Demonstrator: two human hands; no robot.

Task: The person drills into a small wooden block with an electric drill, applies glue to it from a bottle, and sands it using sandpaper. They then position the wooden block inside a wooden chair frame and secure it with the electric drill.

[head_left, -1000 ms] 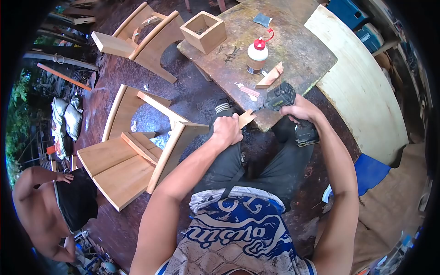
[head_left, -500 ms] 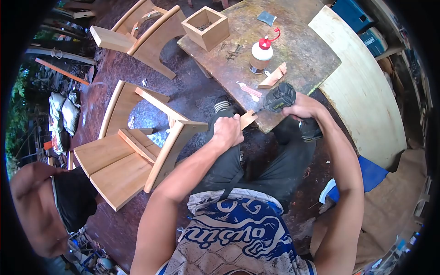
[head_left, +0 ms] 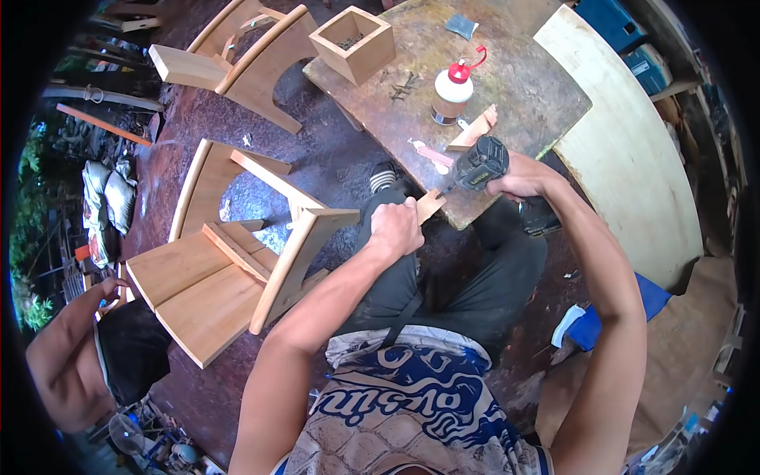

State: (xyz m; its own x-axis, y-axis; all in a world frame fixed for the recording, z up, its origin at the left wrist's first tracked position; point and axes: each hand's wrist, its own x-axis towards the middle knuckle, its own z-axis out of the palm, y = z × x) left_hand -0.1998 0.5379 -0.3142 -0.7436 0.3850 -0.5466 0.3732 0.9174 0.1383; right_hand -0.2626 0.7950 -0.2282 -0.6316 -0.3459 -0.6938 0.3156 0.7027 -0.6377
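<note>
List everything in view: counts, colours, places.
Drill: one, dark, in right hand
Wood piece: one, tan, in left hand
Table: one, mottled brown, ahead
Bottle: one, white and red, on table
Box: one, tan, on table
Screws: several, dark, beside box
Wood scrap: one, tan, beside bottle
Strip: one, pink, on table
Pad: one, grey, on table
Frames: two, tan, left
Board: one, pale, right of table
Cases: two, blue, upper right
Sheets: two, blue and brown, lower right
Sacks: several, whitish, far left
Other person: one, dark shorts, left
Hands: two, bare, table corner
Legs: two, dark trousers, centre
</note>
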